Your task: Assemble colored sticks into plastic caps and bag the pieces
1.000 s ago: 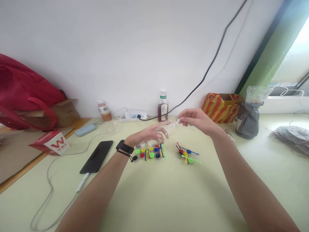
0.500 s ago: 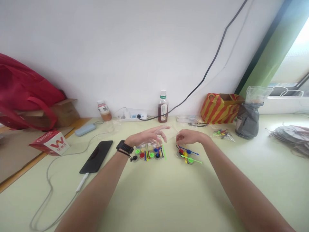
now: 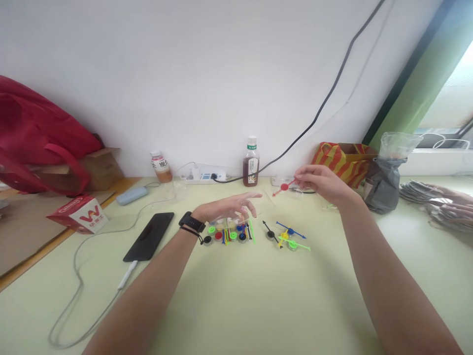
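My right hand [image 3: 318, 181] is raised at the right, its fingertips pinching one end of a red spinner arrow [image 3: 284, 187] in the air. Below it on the table lie a black spinner [image 3: 271, 234], a blue spinner [image 3: 291, 231], a yellow one [image 3: 284, 236] and a green one [image 3: 293, 245]. My left hand [image 3: 227, 207] hovers over a group of coloured spinner bases and arrows [image 3: 233, 236], index finger stretched and the others curled. Clear plastic, seemingly a bag [image 3: 269, 198], shows at its fingers; the exact grip is hard to see.
Behind my hands stand a dark drink bottle [image 3: 251, 165] and a power strip [image 3: 207, 175]. A phone [image 3: 148, 237] on a cable and a red-white box [image 3: 79, 215] lie left. At right are a striped bag [image 3: 342, 158], a grey bag [image 3: 384, 185] and another person's hand [image 3: 458, 197].
My right hand has lifted the red spinner arrow off the group at right and moved up and right with it. The black spinner is now uncovered. My left hand has hardly moved.
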`<action>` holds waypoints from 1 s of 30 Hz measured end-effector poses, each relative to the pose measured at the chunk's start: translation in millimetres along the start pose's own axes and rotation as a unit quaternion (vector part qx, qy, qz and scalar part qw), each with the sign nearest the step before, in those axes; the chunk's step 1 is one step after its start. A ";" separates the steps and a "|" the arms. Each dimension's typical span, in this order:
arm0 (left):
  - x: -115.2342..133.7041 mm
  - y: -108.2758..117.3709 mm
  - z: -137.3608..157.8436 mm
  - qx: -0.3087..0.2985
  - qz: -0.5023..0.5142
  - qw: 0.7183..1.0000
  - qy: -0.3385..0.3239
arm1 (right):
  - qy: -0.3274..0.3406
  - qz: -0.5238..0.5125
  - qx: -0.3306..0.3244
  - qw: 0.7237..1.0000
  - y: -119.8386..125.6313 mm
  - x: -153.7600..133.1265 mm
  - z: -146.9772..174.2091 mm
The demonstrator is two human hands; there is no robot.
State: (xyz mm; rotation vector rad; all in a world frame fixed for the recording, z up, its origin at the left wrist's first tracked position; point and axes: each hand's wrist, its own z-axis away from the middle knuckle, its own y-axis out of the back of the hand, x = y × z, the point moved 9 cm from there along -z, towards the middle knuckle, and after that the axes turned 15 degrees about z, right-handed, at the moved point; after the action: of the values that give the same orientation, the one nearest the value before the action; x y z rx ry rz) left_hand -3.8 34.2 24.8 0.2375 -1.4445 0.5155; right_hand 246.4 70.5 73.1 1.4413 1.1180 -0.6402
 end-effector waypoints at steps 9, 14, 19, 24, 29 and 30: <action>2.8 -3.0 0.8 -0.016 0.037 0.999 -0.018 | 0.066 0.054 -0.019 0.996 -12.5 -44.1 10.0; 3.2 0.7 1.3 -0.008 0.054 0.998 -0.023 | 0.061 0.054 -0.015 0.997 -12.2 -43.9 10.0; 5.6 -2.2 2.1 -0.012 0.063 0.998 -0.024 | 0.061 0.013 0.010 0.998 -5.3 -41.0 9.1; 6.1 -8.1 0.8 -0.030 0.078 0.996 -0.027 | 0.070 0.007 -0.030 0.997 -17.1 -46.4 10.6; 7.5 -11.9 -1.4 -0.043 0.092 0.994 -0.043 | 0.094 0.045 -0.107 0.989 -51.2 -57.7 11.5; 7.5 -12.1 -1.6 -0.042 0.092 0.994 -0.042 | 0.096 0.055 -0.122 0.986 -58.7 -59.1 11.3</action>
State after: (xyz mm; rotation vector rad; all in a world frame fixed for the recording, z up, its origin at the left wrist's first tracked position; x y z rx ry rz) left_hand 3.6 25.9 33.7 0.0598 -1.5757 0.5998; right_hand 172.7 37.7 96.9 1.3614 1.2109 -0.2803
